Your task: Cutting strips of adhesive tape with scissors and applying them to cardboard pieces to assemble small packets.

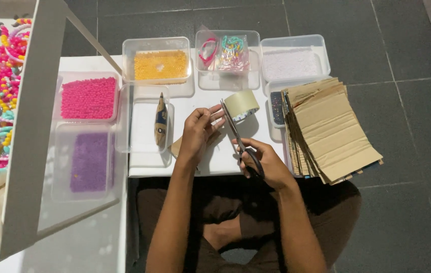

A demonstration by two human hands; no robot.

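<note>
Scissors meet a thin strand over a low white table

Left to right: pink beads (88,97) at ten o'clock, purple beads (89,162) at eight, orange beads (160,64) at eleven; the left hand (198,134), grip pinched narrow, seems to hold a fine strand, too thin to tell for sure; the right hand (267,163), grip closed through the handles, holds the scissors (235,132) with blades slightly parted beside the left fingertips; a tape roll (242,104) sits at twelve, cardboard pieces (326,131) at three; risk, as I judge it: blades this close could nick a finger, or an elbow could tip a bead tub; the table (215,162) is white, low, over dark grey floor tiles (407,50).
</note>
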